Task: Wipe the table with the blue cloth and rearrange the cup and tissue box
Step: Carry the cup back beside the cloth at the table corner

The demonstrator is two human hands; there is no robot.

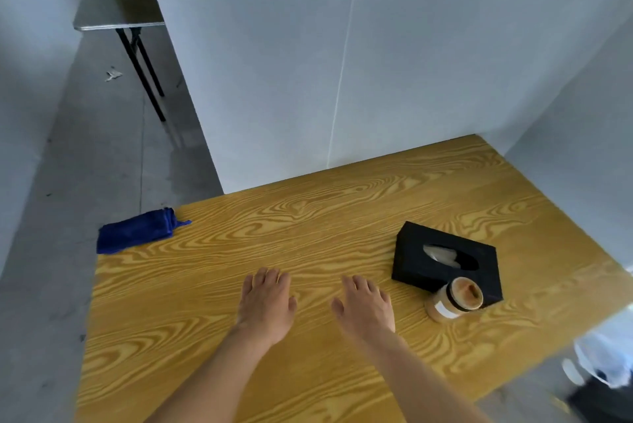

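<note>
A folded blue cloth lies on the far left corner of the wooden table, partly over its edge. A black tissue box with a tissue showing in its oval slot sits at the right. Right in front of the box stands a tan cup with a dark band and a white label. My left hand and my right hand lie flat on the table's middle, palms down, fingers straight, holding nothing. The cloth is well left of my left hand; the cup is just right of my right hand.
Grey tiled walls close off the table at the back and right. A grey floor runs along the left, with a small folding table further back. A white bag and dark objects sit low at the right edge.
</note>
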